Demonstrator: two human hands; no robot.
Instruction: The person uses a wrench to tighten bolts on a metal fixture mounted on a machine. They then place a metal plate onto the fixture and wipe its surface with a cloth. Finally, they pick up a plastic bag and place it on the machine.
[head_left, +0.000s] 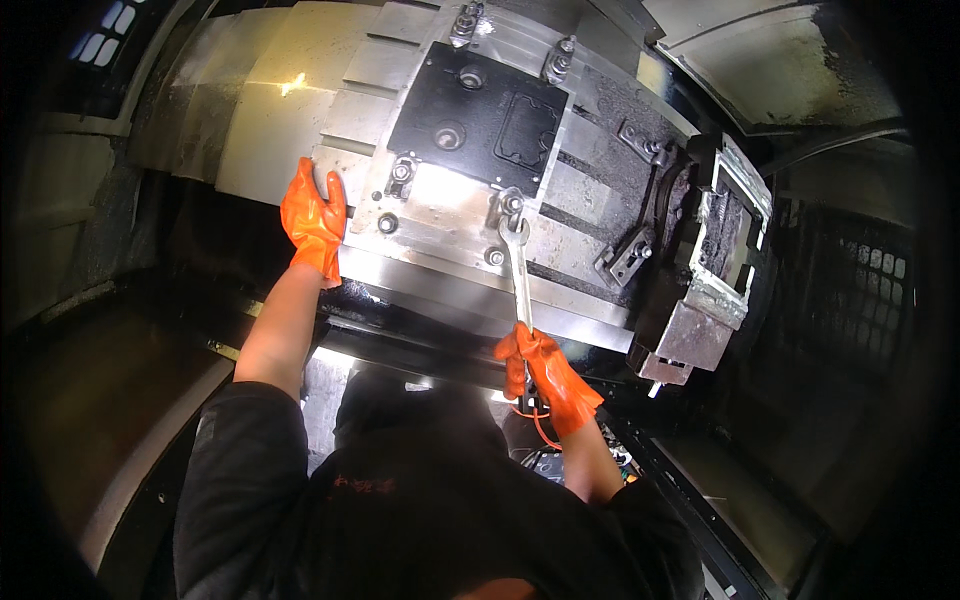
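Observation:
Both hands wear orange rubber gloves. My right hand (536, 371) grips the lower end of a steel open-end wrench (519, 277), whose jaw is at the clamp nut (511, 201) by the near right corner of a black rectangular plate (480, 112). Whether the jaw sits around the nut I cannot tell. My left hand (313, 217) rests with fingers apart on the near left edge of the slotted machine table (349, 172), holding nothing. Another clamp nut (402, 172) sits at the plate's near left corner. The plate lies on a metal fixture base (442, 247).
Two more clamps (559, 61) (465, 24) stand along the plate's far side. Loose-looking clamp straps (626, 259) lie to the right, beside a metal frame housing (724, 232). Stepped metal way covers (262, 97) extend left. Machine enclosure walls surround the table.

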